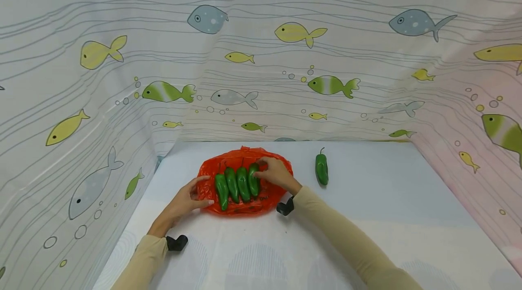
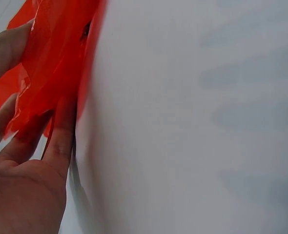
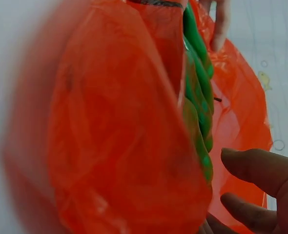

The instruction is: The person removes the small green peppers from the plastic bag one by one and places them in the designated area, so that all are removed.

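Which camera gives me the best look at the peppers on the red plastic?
The head view: four green peppers lie side by side, nearly unobstructed. The right wrist view shows them partly hidden behind red plastic; the left wrist view shows red plastic but no peppers.

On the desk [image 1: 387, 199], we see four peppers [image 1: 242, 183] on a bag [image 1: 234, 158]. Another pepper [image 1: 321, 170] lies toward the bag's three o'clock.

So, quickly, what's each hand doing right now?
Left hand: open, touching the red bag.
Right hand: open, beside a green pepper.
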Demonstrator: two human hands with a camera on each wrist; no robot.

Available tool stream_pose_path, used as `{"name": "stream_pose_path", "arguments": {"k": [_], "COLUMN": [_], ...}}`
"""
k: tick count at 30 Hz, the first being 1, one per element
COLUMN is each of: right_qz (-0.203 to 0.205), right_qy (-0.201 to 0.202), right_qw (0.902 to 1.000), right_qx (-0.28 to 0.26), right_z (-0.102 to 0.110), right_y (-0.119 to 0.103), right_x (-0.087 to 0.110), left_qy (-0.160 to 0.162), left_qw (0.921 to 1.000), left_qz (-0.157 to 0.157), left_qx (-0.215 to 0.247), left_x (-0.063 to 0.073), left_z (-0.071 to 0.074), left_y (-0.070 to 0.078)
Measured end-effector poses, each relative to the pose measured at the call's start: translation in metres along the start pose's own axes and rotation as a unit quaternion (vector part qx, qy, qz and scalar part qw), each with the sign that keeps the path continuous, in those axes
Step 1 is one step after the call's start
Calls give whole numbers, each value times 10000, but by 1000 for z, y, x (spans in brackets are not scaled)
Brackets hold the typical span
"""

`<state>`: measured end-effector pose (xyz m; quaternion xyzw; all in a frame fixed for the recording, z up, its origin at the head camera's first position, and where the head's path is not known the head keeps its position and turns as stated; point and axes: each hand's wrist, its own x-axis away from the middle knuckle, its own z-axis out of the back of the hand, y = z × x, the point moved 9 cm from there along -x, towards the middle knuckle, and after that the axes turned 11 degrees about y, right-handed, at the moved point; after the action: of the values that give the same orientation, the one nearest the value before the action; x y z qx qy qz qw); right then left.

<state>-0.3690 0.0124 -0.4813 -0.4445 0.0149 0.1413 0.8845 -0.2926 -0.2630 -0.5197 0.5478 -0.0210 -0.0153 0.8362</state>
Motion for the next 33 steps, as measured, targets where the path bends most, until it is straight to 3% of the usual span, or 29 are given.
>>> {"name": "stream_pose_path", "arguments": {"k": [15,33], "right_qz": [-402,-354], "right_qy": [-187,-389], "right_qw": [9990,9986], "right_qx": [-38,87], "right_z": [-17,-23], "right_y": [11,11], "right_x": [-10,-10], "left_qy": [14,29], "left_qw": [10000,9999], "left_qz": [89,93], "left_qx": [-3,-60], "left_x": [0,0], "left_z": [-1,0], "left_y": [-1,-4]}}
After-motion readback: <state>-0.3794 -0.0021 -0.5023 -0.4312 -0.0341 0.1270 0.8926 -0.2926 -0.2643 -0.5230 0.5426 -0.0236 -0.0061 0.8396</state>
